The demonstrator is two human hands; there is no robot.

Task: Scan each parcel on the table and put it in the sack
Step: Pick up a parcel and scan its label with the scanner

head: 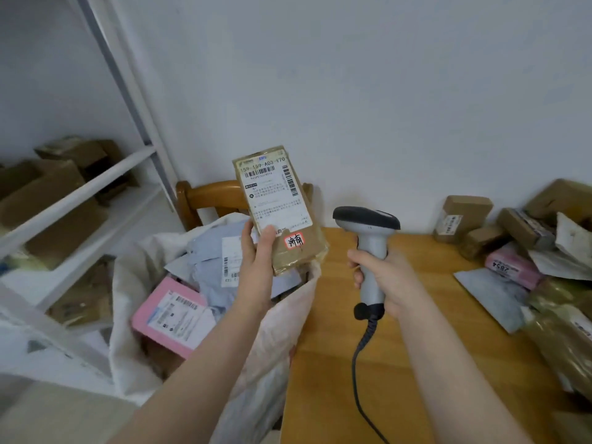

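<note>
My left hand [256,254] grips a flat brown parcel [282,206] upright by its lower left edge, its white barcode label facing me, above the open white sack [134,299]. My right hand [381,277] is wrapped round the grey handle of a corded barcode scanner [368,232], held over the wooden table [400,363] just right of the parcel. Its dark head points away from me, towards the wall. Inside the sack lie a pink parcel [174,315] and pale blue mailer bags [211,264].
A heap of brown boxes [464,216], a pink parcel [512,267] and grey mailers [493,296] fills the table's right side. A wooden chair [211,197] stands behind the sack. White shelves [80,193] with cardboard boxes are at left.
</note>
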